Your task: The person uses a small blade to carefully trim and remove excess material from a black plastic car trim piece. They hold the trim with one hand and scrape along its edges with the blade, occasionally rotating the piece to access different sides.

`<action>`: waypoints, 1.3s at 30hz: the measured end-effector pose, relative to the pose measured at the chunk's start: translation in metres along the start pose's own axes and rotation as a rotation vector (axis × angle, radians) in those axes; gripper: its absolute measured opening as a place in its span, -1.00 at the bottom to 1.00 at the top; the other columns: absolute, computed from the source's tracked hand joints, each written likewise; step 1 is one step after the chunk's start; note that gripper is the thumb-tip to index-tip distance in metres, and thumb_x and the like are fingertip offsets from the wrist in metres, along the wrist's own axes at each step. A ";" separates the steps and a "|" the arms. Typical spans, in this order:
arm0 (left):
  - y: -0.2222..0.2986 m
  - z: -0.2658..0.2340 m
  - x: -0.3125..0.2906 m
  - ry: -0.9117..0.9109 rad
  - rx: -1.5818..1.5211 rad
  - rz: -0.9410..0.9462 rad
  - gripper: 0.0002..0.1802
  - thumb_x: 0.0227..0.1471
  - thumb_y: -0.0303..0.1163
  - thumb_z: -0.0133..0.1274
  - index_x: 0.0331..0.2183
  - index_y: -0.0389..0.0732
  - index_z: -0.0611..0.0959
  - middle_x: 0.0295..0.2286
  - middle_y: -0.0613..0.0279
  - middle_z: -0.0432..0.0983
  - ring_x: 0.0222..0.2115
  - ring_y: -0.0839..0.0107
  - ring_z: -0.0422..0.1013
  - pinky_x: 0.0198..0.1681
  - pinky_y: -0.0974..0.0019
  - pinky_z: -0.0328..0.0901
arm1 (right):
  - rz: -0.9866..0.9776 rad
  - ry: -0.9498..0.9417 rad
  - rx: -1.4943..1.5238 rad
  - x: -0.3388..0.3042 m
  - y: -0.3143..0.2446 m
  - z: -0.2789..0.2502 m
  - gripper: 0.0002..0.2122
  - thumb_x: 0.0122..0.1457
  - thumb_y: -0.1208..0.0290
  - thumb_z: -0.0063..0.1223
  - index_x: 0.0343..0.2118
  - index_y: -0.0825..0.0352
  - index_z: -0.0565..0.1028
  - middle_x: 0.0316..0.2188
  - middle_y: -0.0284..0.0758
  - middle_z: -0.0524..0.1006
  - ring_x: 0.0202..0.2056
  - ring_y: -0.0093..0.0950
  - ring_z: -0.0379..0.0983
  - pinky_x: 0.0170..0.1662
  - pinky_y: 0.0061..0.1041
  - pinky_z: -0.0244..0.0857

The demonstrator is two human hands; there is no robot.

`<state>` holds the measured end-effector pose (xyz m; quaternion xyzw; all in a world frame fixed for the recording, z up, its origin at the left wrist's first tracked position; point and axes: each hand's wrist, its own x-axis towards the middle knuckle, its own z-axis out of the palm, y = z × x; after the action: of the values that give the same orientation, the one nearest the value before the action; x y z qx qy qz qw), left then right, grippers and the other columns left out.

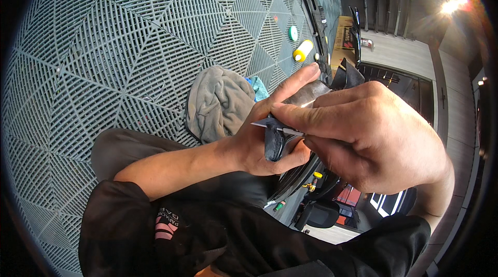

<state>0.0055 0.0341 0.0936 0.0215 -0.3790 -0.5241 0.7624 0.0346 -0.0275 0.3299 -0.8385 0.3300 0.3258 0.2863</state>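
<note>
My left hand (254,145) curls around a glossy black piece (274,143), its thumb stretched out toward the far side. The piece seems to be the end of a larger dark part that runs behind my hands; its full shape is hidden. My right hand (371,132) comes in from the right, thumb and fingers pinched on a thin, pale, pointed strip that looks like a blade (285,131). This blade-like strip lies across the top of the black piece, touching or nearly touching it. Just beyond my left wrist, a crumpled grey cloth (218,102) rests on the floor.
Grey slatted floor tiles (124,44) spread to the left and ahead. Farther off lie a yellow and white bottle (303,50), a round green-white item (293,33) and a cardboard box (342,36). A blue cloth (258,88) sits by the grey one. Cabinets (397,54) stand at right.
</note>
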 end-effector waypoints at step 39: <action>0.009 -0.002 0.003 0.030 0.110 0.090 0.13 -0.10 -0.42 0.29 0.36 -0.46 0.00 0.33 -0.26 0.06 0.37 0.00 0.06 0.41 0.09 0.00 | 0.083 -0.050 -0.143 -0.006 -0.029 -0.001 -0.48 -0.05 0.72 0.18 0.09 0.51 0.53 -0.59 -0.23 0.48 -0.59 -0.34 0.52 -0.52 -0.36 0.36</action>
<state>0.0145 0.0355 0.0975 0.0542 -0.3961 -0.4672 0.7886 0.0529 -0.0080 0.3421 -0.8340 0.3330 0.3809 0.2203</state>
